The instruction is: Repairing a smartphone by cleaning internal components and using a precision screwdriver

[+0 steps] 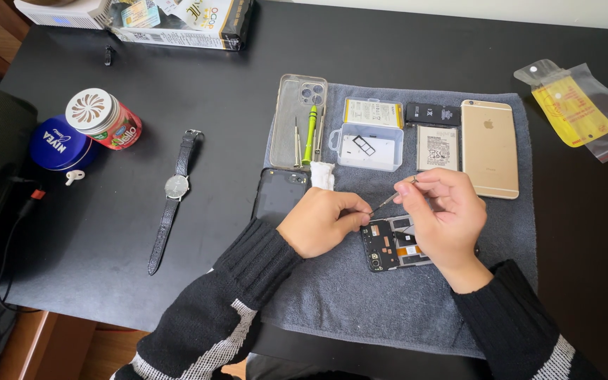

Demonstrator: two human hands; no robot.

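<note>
An opened phone (pixel 390 245) with its back off lies on a grey towel (pixel 360 295), circuit parts showing. My left hand (pixel 321 222) rests at the phone's upper left corner, fingers pinched together beside the tip of a thin metal screwdriver (pixel 389 200). My right hand (pixel 448 214) covers the phone's right side and grips the screwdriver's top between thumb and fingers. What the left fingertips pinch is too small to see.
On the towel: a clear phone case (pixel 297 105) with small screwdrivers and a green one (pixel 309 134), a clear plastic box (pixel 367 144), two batteries, a gold phone (pixel 488 148), a black phone (pixel 279 195). A wristwatch (pixel 175 186), two tins and a plastic bag (pixel 575 109) lie on the black table.
</note>
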